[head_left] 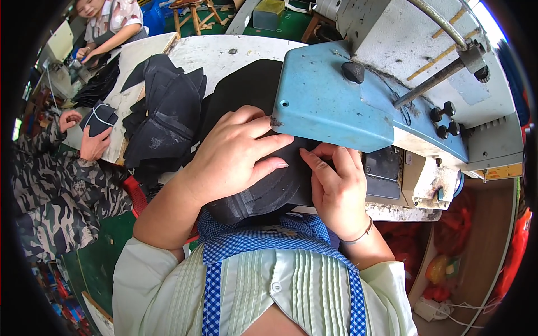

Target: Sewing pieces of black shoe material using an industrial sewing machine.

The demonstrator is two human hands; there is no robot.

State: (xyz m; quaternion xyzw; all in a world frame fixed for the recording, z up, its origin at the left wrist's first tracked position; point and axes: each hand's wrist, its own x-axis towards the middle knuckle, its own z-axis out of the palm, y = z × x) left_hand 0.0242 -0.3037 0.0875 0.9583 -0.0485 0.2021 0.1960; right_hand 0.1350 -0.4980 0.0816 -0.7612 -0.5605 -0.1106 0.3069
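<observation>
Both hands are down on a black cap piece (263, 193) that lies at the near edge of the white worktable (213, 53), pushed under the blue head of a sewing machine (330, 106). The left hand (232, 154) lies flat on it with fingers spread, tips reaching the machine's lower edge. The right hand (336, 187) presses beside it, fingers close together – its fingertips slip under the blue housing, so whether they pinch anything I cannot tell. The needle area is hidden by that housing. A heap of black caps (162, 117) sits just left. 2 other people work at the far left – 1 in camouflage sleeves (39, 173), partly cut off by the dark rim.
</observation>
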